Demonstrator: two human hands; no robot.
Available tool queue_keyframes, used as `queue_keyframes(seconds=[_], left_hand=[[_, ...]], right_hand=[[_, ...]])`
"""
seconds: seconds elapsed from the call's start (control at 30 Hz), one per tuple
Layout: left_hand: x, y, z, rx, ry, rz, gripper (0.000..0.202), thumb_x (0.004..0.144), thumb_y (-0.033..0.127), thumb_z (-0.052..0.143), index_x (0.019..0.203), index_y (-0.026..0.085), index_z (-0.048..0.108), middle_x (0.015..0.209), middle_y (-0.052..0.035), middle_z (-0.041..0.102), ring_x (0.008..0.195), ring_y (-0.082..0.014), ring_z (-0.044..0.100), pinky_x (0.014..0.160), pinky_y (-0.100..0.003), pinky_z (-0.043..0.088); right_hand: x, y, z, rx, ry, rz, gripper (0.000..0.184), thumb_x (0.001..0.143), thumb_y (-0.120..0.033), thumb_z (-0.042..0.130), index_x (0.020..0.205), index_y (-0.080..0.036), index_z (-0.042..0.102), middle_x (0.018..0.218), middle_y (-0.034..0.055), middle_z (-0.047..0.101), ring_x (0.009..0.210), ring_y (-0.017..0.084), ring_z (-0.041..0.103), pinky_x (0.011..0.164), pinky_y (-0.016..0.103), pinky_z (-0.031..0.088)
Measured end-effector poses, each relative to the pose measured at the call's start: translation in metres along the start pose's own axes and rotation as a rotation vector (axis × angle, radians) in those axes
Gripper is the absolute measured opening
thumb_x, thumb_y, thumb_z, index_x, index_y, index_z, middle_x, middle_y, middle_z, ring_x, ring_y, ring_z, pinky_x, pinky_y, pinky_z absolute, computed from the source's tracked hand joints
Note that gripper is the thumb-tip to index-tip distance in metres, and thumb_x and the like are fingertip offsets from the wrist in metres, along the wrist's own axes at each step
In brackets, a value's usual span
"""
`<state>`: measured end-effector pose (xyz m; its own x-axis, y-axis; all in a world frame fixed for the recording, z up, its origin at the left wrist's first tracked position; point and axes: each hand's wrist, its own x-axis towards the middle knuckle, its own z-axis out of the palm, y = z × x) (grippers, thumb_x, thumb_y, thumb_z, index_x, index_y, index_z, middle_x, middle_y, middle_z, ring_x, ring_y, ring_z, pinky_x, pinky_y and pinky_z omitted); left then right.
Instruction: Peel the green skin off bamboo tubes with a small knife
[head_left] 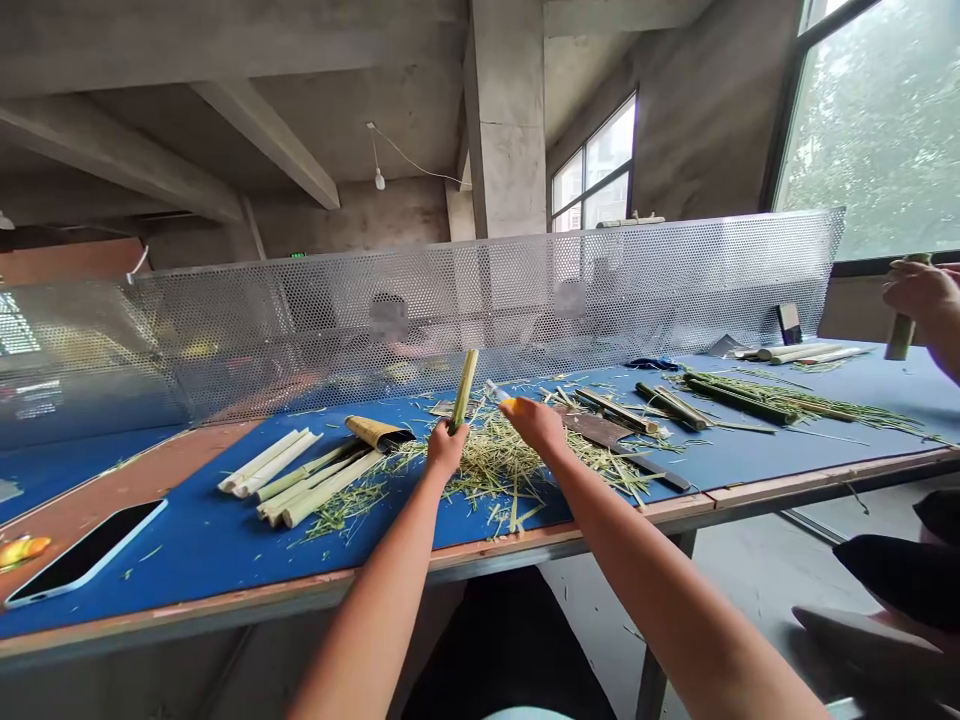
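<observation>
My left hand [445, 446] is closed round the lower end of a green bamboo strip [463, 388], which stands nearly upright over the blue mat [202, 540]. My right hand [534, 423] is closed on a small knife with an orange handle [504, 399], its pale blade pointing left toward the strip. Both hands hover above a heap of thin green shavings [501, 465]. A row of split bamboo pieces [300, 478] lies left of my left hand.
A cleaver [611, 438] rests right of the shavings, with more bamboo sticks [739, 400] beyond. A phone [86, 552] lies at the near left. A perforated metal screen [480, 300] backs the table. Another person's hands [924, 300] hold a bamboo piece at far right.
</observation>
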<state>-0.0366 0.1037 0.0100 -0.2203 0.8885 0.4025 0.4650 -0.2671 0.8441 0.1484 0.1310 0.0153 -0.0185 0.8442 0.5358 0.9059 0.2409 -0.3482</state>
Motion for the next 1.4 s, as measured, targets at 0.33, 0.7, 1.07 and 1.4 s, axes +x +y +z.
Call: queue_keyframes(seconds=[0.33, 0.7, 1.07, 1.4], left_hand=[[0.005, -0.004, 0.0, -0.047, 0.031, -0.016, 0.029, 0.075, 0.039, 0.056, 0.093, 0.017, 0.057, 0.058, 0.0023, 0.054, 0.043, -0.0087, 0.047, 0.044, -0.021, 0.034], [0.003, 0.001, -0.001, -0.254, -0.231, 0.044, 0.038, 0.067, 0.045, 0.065, 0.089, 0.015, 0.058, 0.049, 0.0079, 0.043, 0.035, -0.0052, 0.036, 0.037, -0.019, 0.026], [0.004, 0.008, 0.008, -0.177, -0.065, -0.04, 0.044, 0.07, 0.06, 0.057, 0.077, 0.017, 0.052, 0.05, 0.0073, 0.043, 0.033, -0.0047, 0.034, 0.036, -0.019, 0.023], [0.004, 0.002, 0.005, -0.102, -0.121, 0.069, 0.039, 0.066, 0.05, 0.066, 0.085, 0.016, 0.057, 0.046, 0.0081, 0.041, 0.036, -0.0063, 0.037, 0.038, -0.019, 0.028]], right_hand=[[-0.013, -0.017, -0.009, -0.071, -0.029, -0.102, 0.055, 0.089, -0.061, 0.029, 0.102, -0.02, 0.063, 0.084, 0.0094, 0.068, 0.075, 0.02, 0.062, 0.06, 0.023, 0.035], [-0.011, -0.017, -0.006, 0.046, -0.184, -0.381, 0.053, 0.088, -0.06, 0.032, 0.08, -0.018, 0.063, 0.069, 0.0057, 0.065, 0.056, 0.013, 0.053, 0.049, 0.023, 0.024], [-0.01, -0.028, -0.003, 0.018, -0.116, -0.216, 0.063, 0.086, -0.068, 0.024, 0.09, -0.019, 0.064, 0.078, 0.0108, 0.068, 0.071, 0.022, 0.064, 0.059, 0.025, 0.037], [-0.006, -0.008, -0.001, 0.114, -0.061, -0.264, 0.054, 0.087, -0.064, 0.033, 0.087, -0.019, 0.062, 0.073, 0.0074, 0.066, 0.062, 0.016, 0.058, 0.052, 0.023, 0.028]])
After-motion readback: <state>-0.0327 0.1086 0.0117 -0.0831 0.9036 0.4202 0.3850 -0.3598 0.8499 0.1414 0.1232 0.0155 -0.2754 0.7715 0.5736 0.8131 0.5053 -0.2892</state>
